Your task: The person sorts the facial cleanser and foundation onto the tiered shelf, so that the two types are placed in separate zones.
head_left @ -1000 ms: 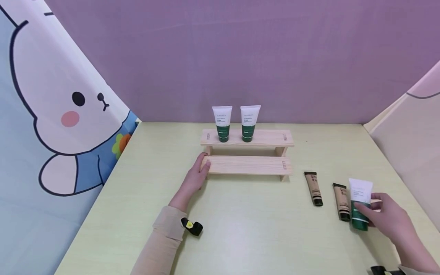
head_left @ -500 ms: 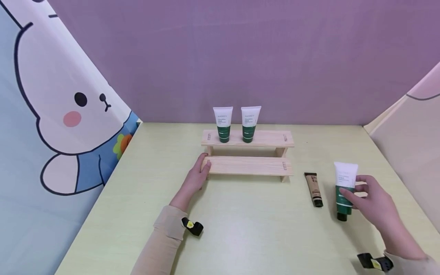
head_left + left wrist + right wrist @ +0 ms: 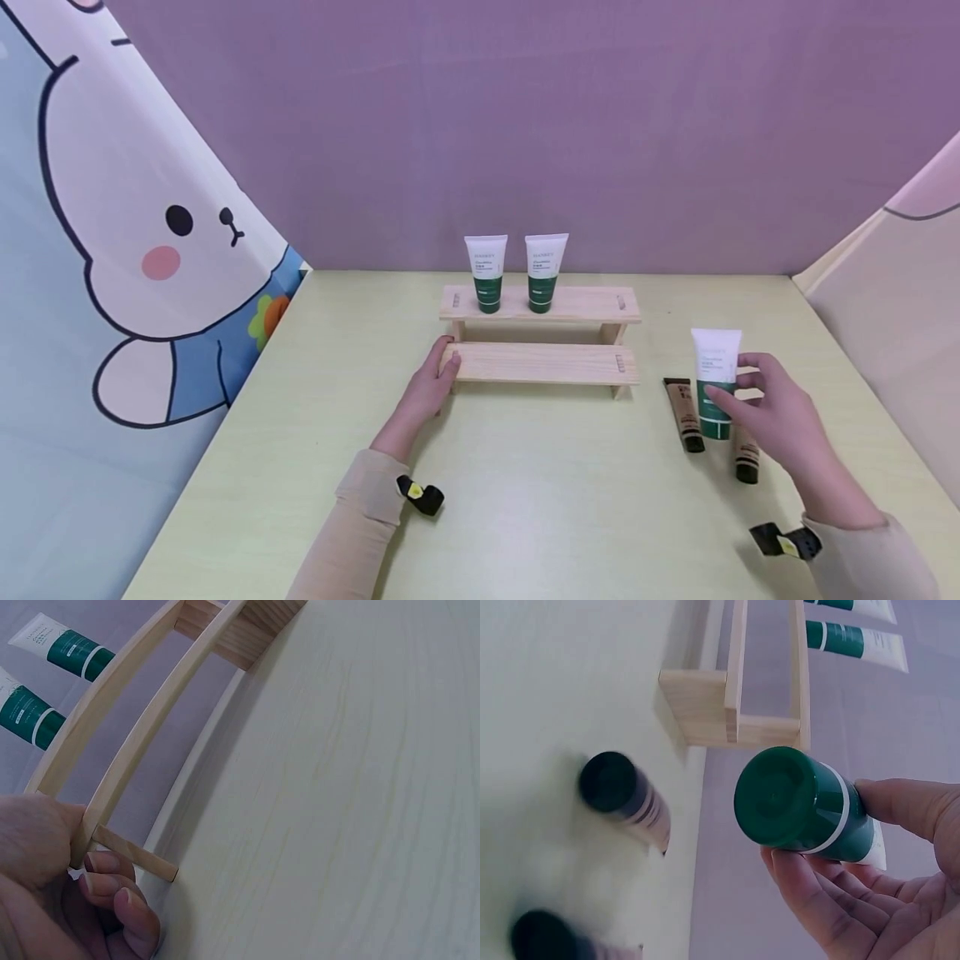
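Note:
My right hand (image 3: 783, 417) pinches a white and green tube (image 3: 716, 362), cap down, raised above two brown tubes; in the right wrist view its green cap (image 3: 776, 799) faces the camera. One brown tube (image 3: 684, 415) lies to its left, the other (image 3: 747, 457) partly behind my hand. My left hand (image 3: 429, 385) grips the left end of the lower step of a two-step wooden rack (image 3: 543, 363); the left wrist view shows fingers (image 3: 112, 889) curled at the rack's end. On the upper step stand two more white and green tubes (image 3: 487, 267) (image 3: 543, 268), side by side.
The rack stands on a pale wooden table (image 3: 525, 500), near its back edge. Behind is a purple cloth (image 3: 570, 125); a cartoon-print cloth (image 3: 127, 250) hangs on the left and a pale cloth (image 3: 900, 308) on the right.
My right hand has lifted the white and green tube and carried it leftward and toward the back, passing over the right brown tube. My left hand has stayed on the rack.

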The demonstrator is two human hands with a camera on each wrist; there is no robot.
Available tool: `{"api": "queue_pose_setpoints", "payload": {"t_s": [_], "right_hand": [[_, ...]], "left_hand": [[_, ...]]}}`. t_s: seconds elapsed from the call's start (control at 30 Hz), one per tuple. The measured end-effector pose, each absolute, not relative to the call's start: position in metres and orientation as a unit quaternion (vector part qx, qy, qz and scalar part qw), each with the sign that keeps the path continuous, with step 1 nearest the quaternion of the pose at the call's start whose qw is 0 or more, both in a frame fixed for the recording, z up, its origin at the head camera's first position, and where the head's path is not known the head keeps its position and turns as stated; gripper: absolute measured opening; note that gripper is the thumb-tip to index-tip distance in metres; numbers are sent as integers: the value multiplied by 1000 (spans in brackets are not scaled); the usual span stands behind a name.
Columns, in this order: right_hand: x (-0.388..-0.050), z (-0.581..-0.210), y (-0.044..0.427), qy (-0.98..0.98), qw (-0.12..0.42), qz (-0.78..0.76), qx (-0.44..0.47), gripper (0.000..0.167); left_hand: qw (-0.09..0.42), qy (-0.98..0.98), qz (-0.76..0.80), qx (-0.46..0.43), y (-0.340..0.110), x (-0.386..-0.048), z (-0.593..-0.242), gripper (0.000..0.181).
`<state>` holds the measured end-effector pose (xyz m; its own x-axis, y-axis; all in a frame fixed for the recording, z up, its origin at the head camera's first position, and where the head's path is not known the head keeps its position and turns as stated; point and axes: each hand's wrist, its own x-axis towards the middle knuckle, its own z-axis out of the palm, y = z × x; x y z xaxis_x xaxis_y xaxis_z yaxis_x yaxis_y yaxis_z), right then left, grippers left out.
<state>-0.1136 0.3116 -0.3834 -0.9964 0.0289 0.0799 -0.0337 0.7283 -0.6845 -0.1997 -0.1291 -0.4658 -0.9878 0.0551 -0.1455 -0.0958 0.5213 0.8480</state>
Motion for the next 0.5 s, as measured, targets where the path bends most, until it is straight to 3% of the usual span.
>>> {"api": "queue_pose_setpoints", "payload": {"t_s": [0.5], "right_hand": [[-133, -372, 283, -922, 45, 384, 22, 62]], "left_hand": [[72, 868, 491, -11, -129, -198, -466, 47]]}}
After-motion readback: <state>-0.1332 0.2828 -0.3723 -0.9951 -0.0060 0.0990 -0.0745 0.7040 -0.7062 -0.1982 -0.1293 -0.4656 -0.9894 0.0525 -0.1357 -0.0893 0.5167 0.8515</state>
